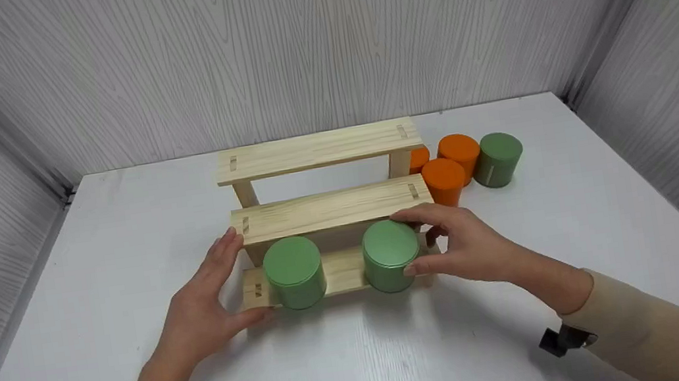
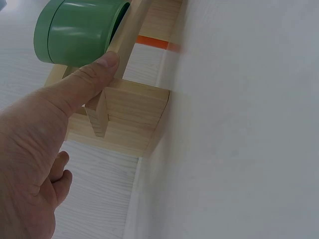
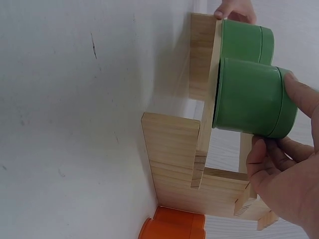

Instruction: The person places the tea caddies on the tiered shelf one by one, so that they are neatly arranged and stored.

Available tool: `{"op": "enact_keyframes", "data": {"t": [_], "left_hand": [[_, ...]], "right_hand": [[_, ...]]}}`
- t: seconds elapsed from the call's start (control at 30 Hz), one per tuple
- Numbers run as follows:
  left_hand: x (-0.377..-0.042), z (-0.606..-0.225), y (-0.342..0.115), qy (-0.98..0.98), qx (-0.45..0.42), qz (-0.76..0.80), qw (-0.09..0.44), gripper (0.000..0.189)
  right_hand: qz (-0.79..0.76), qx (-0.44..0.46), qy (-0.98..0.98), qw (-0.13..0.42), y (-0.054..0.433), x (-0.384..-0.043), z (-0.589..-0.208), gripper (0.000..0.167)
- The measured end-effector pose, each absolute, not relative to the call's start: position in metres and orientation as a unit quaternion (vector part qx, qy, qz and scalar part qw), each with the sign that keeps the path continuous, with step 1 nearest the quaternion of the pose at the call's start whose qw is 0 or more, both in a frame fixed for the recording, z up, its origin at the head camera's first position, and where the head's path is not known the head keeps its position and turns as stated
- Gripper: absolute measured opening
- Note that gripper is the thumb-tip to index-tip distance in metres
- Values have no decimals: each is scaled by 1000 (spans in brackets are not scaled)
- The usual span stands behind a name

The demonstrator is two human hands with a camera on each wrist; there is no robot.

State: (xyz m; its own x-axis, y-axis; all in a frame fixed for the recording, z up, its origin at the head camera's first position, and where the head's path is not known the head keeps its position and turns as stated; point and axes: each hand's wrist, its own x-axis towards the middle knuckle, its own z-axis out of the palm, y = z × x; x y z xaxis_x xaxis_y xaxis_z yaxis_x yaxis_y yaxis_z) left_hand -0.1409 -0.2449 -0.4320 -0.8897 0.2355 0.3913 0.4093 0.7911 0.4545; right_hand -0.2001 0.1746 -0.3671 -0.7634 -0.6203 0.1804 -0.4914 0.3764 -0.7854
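Observation:
A three-tier wooden rack (image 1: 329,210) stands on the white table. Two green tins with lids are on its lowest shelf: the left tin (image 1: 295,273) and the right tin (image 1: 391,256). My right hand (image 1: 470,245) holds the right tin, thumb at the lid in front and fingers on the far side; in the right wrist view this tin (image 3: 249,97) stands over the shelf plank. My left hand (image 1: 203,306) rests on the rack's left end, thumb on the lowest shelf's front edge (image 2: 122,50), fingertips by the middle shelf. That hand is beside the left tin.
Several orange tins (image 1: 444,181) stand behind the rack's right side, one partly hidden by it. Another green tin (image 1: 498,159) is to their right. Wood-grain panels (image 1: 306,49) close off the table's back and sides.

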Motion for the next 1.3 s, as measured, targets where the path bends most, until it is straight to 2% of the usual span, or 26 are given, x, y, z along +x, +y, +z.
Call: {"op": "enact_keyframes", "data": {"t": [0.87, 1.3], "left_hand": [[-141, -433, -245, -931, -179, -269, 170, 121], [-140, -432, -244, -929, -176, -276, 171, 125]], "right_hand": [[-452, -338, 821, 89, 178, -203, -370, 71], [-447, -343, 821, 92, 179, -204, -369, 70]]}}
